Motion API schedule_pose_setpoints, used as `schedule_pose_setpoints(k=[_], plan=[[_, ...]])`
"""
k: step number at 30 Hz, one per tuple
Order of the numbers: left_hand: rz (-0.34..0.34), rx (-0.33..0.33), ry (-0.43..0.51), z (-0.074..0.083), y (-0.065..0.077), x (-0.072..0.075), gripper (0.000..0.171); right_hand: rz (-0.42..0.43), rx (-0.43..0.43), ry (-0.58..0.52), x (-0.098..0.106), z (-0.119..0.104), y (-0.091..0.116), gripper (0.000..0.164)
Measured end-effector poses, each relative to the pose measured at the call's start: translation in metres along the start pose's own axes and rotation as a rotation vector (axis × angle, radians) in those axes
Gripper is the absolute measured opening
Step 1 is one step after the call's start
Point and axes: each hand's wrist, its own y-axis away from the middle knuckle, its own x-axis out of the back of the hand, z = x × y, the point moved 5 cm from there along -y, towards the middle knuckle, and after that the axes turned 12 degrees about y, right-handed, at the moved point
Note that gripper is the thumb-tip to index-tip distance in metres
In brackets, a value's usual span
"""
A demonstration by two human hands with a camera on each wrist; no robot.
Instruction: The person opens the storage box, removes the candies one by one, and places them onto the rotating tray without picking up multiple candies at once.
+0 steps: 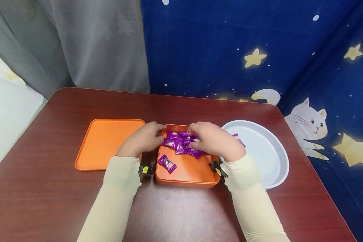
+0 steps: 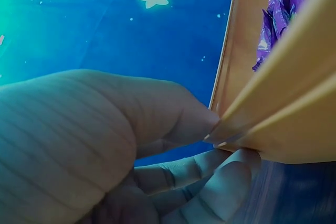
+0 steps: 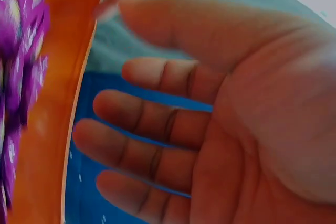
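Observation:
An orange rectangular box [image 1: 190, 169] holds a heap of purple-wrapped candies [image 1: 183, 143] toward its far side. One separate purple candy [image 1: 167, 164] lies near its front left. My left hand [image 1: 141, 138] is at the far left corner; in the left wrist view its thumb [image 2: 168, 108] and fingers pinch the box wall. Over the far right part of the box hovers my right hand [image 1: 216, 139]. Its spread, slightly bent fingers [image 3: 152, 124] hold nothing in the right wrist view, and stand just off the rim.
An orange lid-like tray [image 1: 107, 143] lies flat on the left of the dark red table [image 1: 48, 188]. On the right stands a round white tray [image 1: 282, 151], with a purple candy [image 1: 239, 139] partly hidden behind my right hand. Curtains [image 1: 205, 50] hang behind the table.

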Motion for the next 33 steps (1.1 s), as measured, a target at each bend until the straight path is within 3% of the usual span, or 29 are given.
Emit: schedule_pose_setpoints(k=[5, 10, 19, 26, 33], plan=[[-0.015, -0.003, 0.006, -0.001, 0.000, -0.002, 0.050, -0.032, 0.075, -0.001, -0.007, -0.022, -0.008, 0.042], [-0.031, -0.001, 0.004, -0.004, 0.001, -0.003, 0.049, -0.068, 0.091, 0.035, -0.018, -0.033, -0.013, 0.043], [-0.024, -0.065, -0.026, -0.002, 0.000, 0.000, 0.046, -0.145, 0.170, 0.042, -0.041, -0.057, -0.025, 0.043], [-0.035, -0.073, -0.010, -0.001, -0.001, 0.000, 0.046, -0.180, 0.190, 0.049, -0.053, -0.064, -0.029, 0.029], [-0.030, -0.064, -0.006, -0.003, -0.002, 0.001, 0.046, -0.167, 0.213, 0.067, -0.055, -0.066, -0.031, 0.030]])
